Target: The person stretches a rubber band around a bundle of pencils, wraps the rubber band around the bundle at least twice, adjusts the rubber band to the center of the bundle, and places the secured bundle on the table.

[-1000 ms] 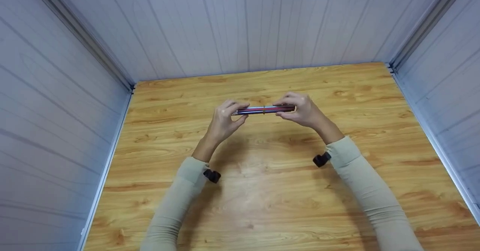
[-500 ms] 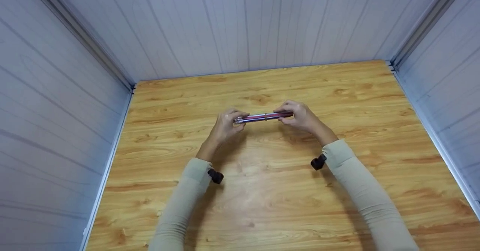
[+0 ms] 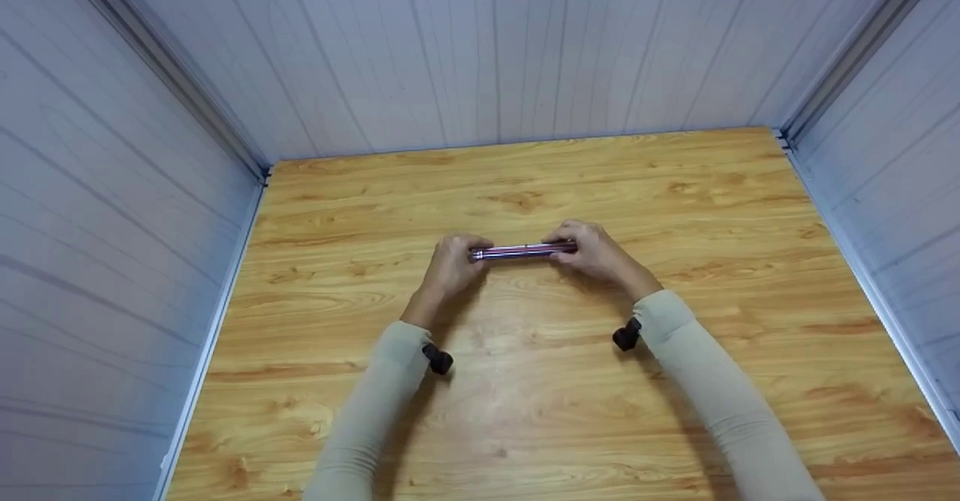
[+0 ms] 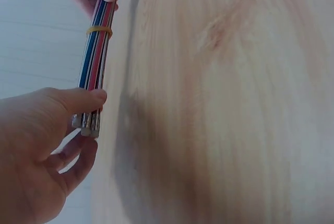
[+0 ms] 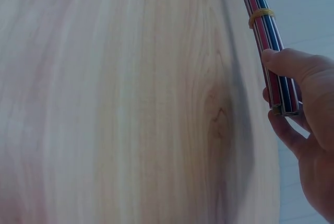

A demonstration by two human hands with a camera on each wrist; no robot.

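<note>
A bundle of striped pencils (image 3: 517,251), red, blue and white, lies level between the two hands above the wooden surface. Around its middle runs a yellowish rubber band (image 4: 99,30). My left hand (image 3: 452,265) pinches the end with metal ferrules and erasers (image 4: 88,125), thumb on one side and fingers on the other. At the opposite end, my right hand (image 3: 596,253) pinches the bundle between thumb and fingers, the flat pencil ends (image 5: 284,110) showing beside its fingers. Whether the bundle touches the surface cannot be told from the head view.
The wood-grain tabletop (image 3: 510,411) spreads under both arms. Pale panelled walls stand at the back (image 3: 465,51), left (image 3: 112,223) and right (image 3: 900,171). A small black camera sits on each sleeve cuff, left (image 3: 438,359) and right (image 3: 627,334).
Both hands have come nearer to the person and lower with the pencil bundle between them. The grip at each end stays the same.
</note>
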